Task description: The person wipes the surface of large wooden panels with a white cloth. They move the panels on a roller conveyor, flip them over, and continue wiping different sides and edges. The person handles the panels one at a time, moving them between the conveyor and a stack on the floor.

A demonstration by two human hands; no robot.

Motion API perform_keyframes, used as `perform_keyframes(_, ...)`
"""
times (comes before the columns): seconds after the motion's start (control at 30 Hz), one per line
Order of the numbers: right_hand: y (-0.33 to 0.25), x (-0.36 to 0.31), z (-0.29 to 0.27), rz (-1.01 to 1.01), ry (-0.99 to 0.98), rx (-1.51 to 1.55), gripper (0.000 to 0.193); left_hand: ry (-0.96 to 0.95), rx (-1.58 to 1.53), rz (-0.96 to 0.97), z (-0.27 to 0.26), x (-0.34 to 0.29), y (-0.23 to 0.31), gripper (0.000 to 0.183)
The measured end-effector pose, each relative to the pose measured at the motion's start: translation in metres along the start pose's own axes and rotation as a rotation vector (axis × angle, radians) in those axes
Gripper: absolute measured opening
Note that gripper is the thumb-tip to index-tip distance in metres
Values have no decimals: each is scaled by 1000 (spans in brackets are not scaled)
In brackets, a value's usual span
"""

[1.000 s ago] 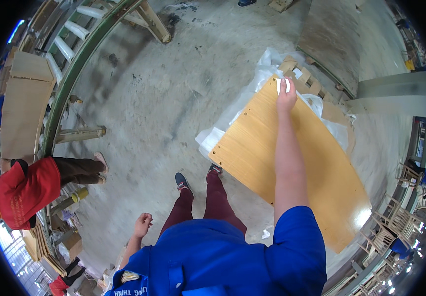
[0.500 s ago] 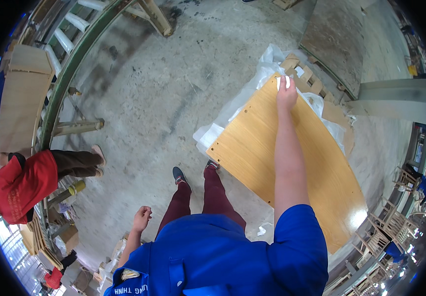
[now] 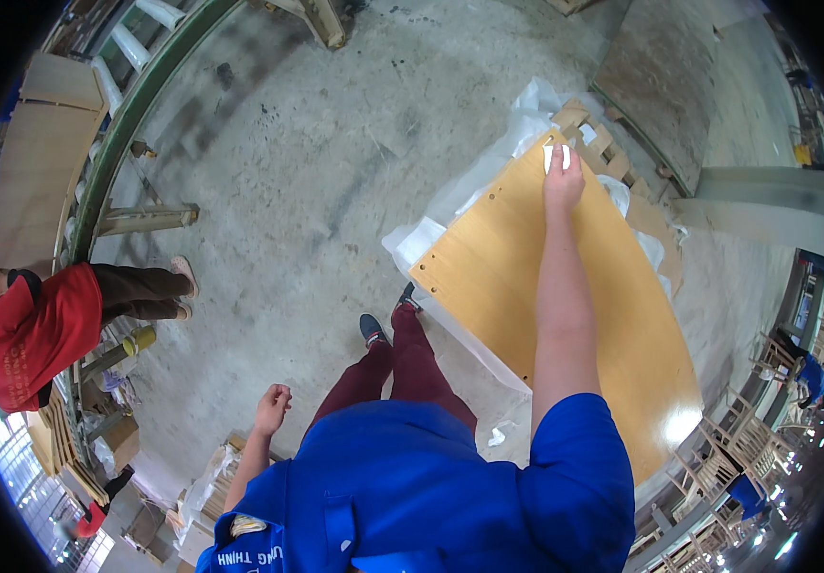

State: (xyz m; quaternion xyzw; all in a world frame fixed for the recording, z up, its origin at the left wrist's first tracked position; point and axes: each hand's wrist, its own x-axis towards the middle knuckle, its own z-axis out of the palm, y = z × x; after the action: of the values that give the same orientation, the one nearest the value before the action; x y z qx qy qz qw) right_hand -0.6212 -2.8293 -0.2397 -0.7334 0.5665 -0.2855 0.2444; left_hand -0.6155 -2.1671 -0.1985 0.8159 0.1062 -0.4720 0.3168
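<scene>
While the right hand (image 3: 563, 180) presses a small white slip (image 3: 551, 159) under its fingers at the far edge of the yellow wooden panel (image 3: 565, 315), which lies on clear plastic sheeting (image 3: 450, 205) over a pallet (image 3: 595, 134), the left hand (image 3: 273, 408) hangs loosely curled, empty, beside the thigh.

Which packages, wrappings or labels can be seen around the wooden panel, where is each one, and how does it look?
Small white slip, perhaps a label: at the panel's far end, under the right hand; pale, rectangular.
White plastic sheet wrapping: under the tan wooden panel, showing along its left and far edges; crumpled, translucent white.
Plastic-wrapped bundle: on the floor near the left hand; clear film over brownish contents.
</scene>
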Motion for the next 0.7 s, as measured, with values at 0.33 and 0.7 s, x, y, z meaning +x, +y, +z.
perform_keyframes(0.33, -1, -65, -4, -56, -64, 39, 44, -10, 64, 9, -24, 8, -15, 23)
perform_keyframes(0.7, -11, -127, -16, -49, -133, 122, 40, 1, 4, 59, -30, 7, -40, 20)
